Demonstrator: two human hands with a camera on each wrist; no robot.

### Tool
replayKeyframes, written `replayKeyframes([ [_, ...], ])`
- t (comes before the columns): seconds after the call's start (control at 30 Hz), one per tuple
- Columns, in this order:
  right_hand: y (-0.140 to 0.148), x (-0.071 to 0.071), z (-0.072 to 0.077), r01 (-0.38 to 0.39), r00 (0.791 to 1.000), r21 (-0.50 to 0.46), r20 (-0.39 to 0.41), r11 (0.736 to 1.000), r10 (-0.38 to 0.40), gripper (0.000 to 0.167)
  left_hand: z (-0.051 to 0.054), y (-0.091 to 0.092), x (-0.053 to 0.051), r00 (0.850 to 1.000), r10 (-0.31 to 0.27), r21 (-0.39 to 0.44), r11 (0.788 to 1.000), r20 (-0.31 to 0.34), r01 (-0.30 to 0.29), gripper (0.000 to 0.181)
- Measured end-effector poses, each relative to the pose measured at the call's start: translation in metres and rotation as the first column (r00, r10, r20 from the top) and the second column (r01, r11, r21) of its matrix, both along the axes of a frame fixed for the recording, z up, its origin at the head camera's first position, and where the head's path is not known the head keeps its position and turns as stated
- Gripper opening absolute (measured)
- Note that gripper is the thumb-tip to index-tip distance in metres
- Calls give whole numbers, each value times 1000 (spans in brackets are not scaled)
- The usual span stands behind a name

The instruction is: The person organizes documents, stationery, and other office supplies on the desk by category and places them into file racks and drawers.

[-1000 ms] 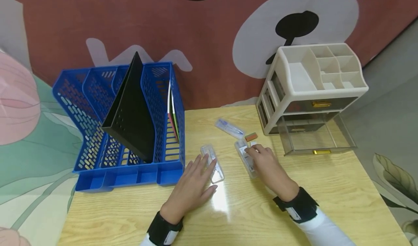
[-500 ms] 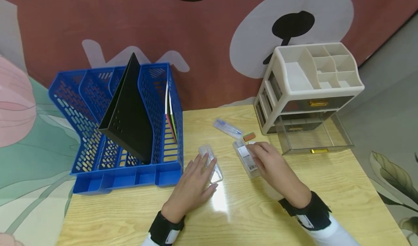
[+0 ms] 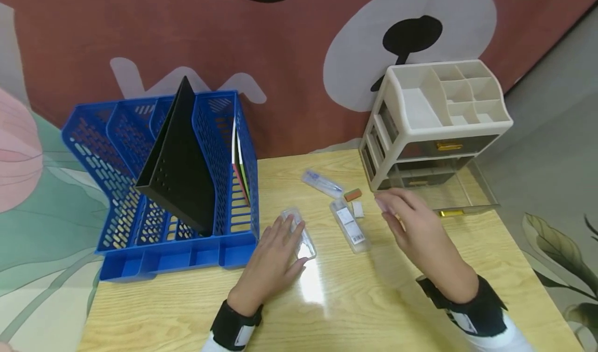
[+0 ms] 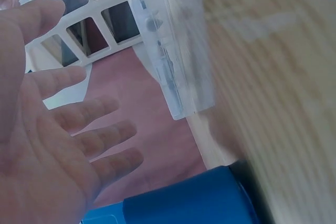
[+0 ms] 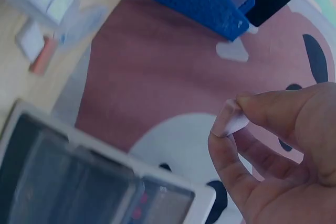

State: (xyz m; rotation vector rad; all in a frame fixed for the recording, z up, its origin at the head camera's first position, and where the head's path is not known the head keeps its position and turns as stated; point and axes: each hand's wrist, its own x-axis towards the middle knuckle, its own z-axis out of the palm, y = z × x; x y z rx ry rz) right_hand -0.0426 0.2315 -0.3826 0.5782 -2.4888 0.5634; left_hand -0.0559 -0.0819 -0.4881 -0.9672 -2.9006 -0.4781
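Small pale block (image 5: pixel 229 119) pinched betw. thumb & fingertips of R hand (image 3: pixel 418 232), raised off table (image 3: pixel 364 310) nr open clear drawer (image 3: pixel 478 207) of white drawer unit (image 3: pixel 458 131); narrow pinch. L hand (image 3: pixel 268 264): fingers extended, slightly apart, over clear case (image 3: pixel 307 247); contact can't tell. Betw. hands: labelled case (image 3: pixel 348 226), w/ white block (image 3: pixel 357 210) & orange block (image 3: pixel 353 195) nr its far end; pen case (image 3: pixel 322 184) beyond. Blue rack (image 3: pixel 173 261) at left, black folder (image 3: pixel 182 178) in it.

Blue rack (image 3: pixel 173 262), perhaps booklets (image 3: pixel 237 161) inside
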Motion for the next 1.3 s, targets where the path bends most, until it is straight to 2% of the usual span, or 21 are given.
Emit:
replayKeyframes([
  [0.27,31,-13,13,79,997,43,-30,996,-77,48,1,-3,-4,1000,-13,-15,1000,-17,13,75],
  [0.53,65,-32,9,94,995,93,-32,991,-91,48,0,1,-8,1000,-28,-19,999,-12,28,73],
  [0.67,77,-40,7,92,995,119,34,989,-97,48,-1,6,-10,999,-42,-24,999,-14,42,73],
  [0.93,96,-55,3,76,980,202,166,976,-111,46,0,21,-13,995,-98,-27,995,4,98,77],
  [1.07,101,-62,1,54,958,213,265,976,-111,40,0,25,-12,993,-118,-35,992,22,119,78],
  [1.3,103,-73,-3,21,877,233,462,972,-130,36,0,27,-10,992,-124,-49,991,14,125,79],
])
